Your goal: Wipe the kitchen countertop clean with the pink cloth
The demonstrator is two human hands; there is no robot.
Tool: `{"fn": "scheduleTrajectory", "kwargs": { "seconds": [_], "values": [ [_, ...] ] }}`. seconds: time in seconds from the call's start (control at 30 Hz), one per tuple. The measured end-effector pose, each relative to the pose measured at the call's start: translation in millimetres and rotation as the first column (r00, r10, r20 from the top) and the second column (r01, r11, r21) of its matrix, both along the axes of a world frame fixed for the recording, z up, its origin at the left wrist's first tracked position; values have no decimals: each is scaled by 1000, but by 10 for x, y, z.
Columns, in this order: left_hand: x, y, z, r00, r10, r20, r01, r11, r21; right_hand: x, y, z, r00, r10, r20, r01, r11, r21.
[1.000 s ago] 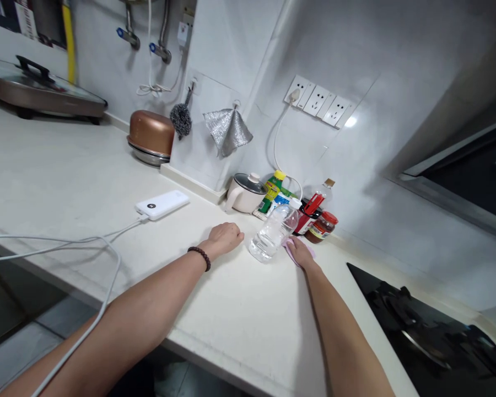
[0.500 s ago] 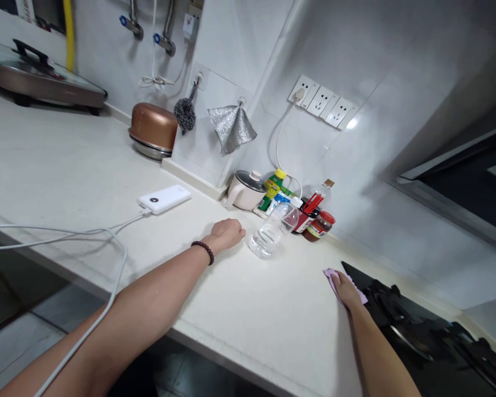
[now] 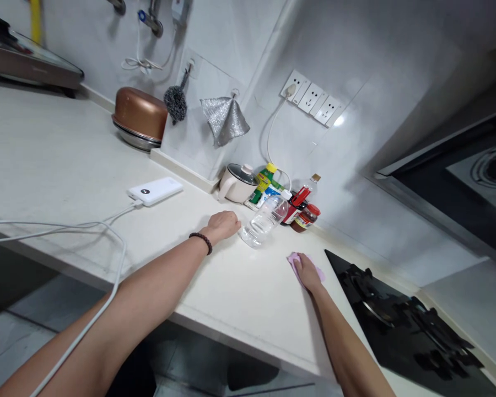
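Pink cloth (image 3: 292, 263) on the table (image 3: 248, 309), just left of the black stove (image 3: 391, 320). Right grip (image 3: 308, 273) closed over it, fabric showing both sides of the hand. Clear bottle (image 3: 262, 227) standing between the hands. Left grip (image 3: 222, 226) just beside it, fingers curled; can't tell if anything's inside. Behind: cream pot (image 3: 236, 187), red-lidded jar (image 3: 305, 219). White power bank (image 3: 159, 192) further left, cable (image 3: 118, 237) plugged in.

We count two hands (image 3: 224, 226), one pink cloth (image 3: 319, 271), three wall sockets (image 3: 312, 99) at one o'clock, one stove (image 3: 400, 337) at four, and one power bank (image 3: 161, 191) at nine.
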State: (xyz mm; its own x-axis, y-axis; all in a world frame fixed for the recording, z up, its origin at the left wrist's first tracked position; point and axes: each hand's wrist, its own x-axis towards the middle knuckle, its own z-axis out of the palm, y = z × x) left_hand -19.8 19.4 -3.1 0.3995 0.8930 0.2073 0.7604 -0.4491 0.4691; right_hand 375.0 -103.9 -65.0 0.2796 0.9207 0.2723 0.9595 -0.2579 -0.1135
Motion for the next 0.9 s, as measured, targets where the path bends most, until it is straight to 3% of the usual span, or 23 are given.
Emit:
{"fn": "scheduleTrajectory", "kwargs": {
  "seconds": [0.17, 0.3, 0.47, 0.73, 0.9],
  "values": [
    [-40, 33, -10, 1000, 25, -11, -25, 1000, -17, -545, -91, -42, 987, 156, -42, -156, 988, 7],
    [-91, 45, -25, 999, 34, -29, -35, 999, -32, -609, -319, -43, 962, 260, -85, -260, 966, 17],
    [-164, 51, -52, 998, 63, -23, -63, 997, -36, -308, -719, -29, 968, 226, -111, -224, 974, 26],
    [-193, 36, -23, 998, 58, -10, -58, 997, -48, 554, -1620, -61, 995, -31, -95, 34, 999, 33],
    [-194, 35, -19, 999, 50, -15, -51, 998, -38, 657, -1895, -53, 988, -143, -67, 144, 989, 20]
  ]
}}
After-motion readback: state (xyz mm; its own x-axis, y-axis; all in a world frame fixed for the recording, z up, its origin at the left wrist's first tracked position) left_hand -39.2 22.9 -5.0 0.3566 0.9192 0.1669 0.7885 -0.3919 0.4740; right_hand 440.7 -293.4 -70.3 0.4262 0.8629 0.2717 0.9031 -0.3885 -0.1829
